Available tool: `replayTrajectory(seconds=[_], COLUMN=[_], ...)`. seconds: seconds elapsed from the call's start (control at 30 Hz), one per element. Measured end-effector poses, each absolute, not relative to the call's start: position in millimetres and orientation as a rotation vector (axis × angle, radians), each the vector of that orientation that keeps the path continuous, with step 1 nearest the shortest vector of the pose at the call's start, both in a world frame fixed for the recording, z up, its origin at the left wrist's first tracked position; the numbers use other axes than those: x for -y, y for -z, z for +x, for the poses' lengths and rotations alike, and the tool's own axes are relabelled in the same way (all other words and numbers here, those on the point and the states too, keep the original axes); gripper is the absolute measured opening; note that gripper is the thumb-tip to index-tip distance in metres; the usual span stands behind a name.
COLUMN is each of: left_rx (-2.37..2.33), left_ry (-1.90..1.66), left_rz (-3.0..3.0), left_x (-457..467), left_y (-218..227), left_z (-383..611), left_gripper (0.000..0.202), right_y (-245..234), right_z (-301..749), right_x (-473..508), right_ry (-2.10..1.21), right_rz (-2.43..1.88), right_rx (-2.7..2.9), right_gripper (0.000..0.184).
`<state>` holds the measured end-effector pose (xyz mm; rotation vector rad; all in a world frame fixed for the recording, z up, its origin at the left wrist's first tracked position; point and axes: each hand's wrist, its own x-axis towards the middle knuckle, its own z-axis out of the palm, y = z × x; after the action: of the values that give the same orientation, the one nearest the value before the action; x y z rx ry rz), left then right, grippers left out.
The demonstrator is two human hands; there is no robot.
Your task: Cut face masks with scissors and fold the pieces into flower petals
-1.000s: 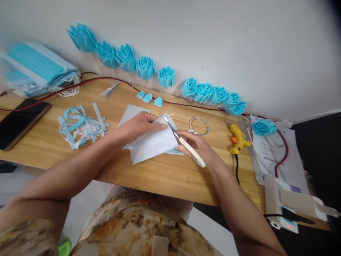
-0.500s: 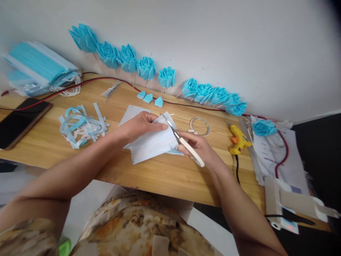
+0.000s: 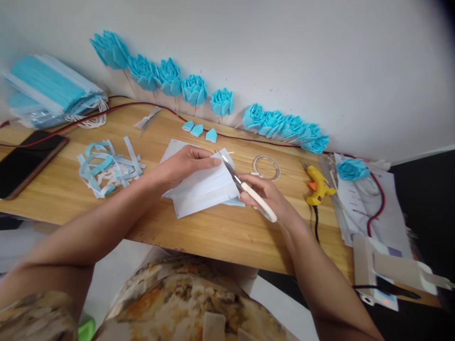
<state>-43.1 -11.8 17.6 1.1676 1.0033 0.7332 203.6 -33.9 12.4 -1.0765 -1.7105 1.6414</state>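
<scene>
A pale sheet of mask fabric (image 3: 204, 189) is pinched near its upper edge by my left hand (image 3: 188, 166), thumb on top. My right hand (image 3: 265, 194) is closed around the white handles of a pair of scissors (image 3: 258, 201). The scissor blades lie across the sheet's right side, close to my left thumb. Under the held sheet, other pale fabric (image 3: 173, 148) rests on the wooden table. Several cut blue petal pieces (image 3: 211, 135) lie just beyond my hands.
Blue fabric flowers (image 3: 222, 102) line the wall. Cut strips (image 3: 110, 166), a phone (image 3: 28, 161) and stacked masks (image 3: 53, 85) are at left. A tape roll (image 3: 266, 157), yellow glue gun (image 3: 318, 186) and power strip (image 3: 373, 260) are at right. A red-black cable (image 3: 142, 103) crosses behind.
My right hand and the scissors have shifted slightly right and down. My left hand has moved slightly left and up, still pinching the sheet.
</scene>
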Motion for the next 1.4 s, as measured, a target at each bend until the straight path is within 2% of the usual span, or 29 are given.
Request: replayTrajectory(seconds=[0.13,0.57,0.83,1.17,1.4], left_rx=[-0.989,-0.975,-0.946,-0.939,-0.961], left_ry=[-0.718,-0.742,-0.750,-0.738,-0.761], left_rz=[1.190,1.227,1.217,1.245,1.256], left_x=[13,14,15,13,0], left_y=[-18,-15,-17,-14,-9], left_z=[-41,-37,-37,-38,-52], left_gripper=[0.029,0.027,0.024,0.029,0.039], right_y=[-16,-3,1,-8,-22], right_z=[201,200,202,201,219], right_x=[33,31,33,35,25], right_ry=[-1.668,-1.647,-1.624,-1.632,-1.428], right_rz=[-1.037,-0.981,-0.974,-1.059,-1.222], right_rx=[1.716,1.685,1.663,1.658,1.412], right_gripper=[0.034,0.044,0.042,0.045,0.046])
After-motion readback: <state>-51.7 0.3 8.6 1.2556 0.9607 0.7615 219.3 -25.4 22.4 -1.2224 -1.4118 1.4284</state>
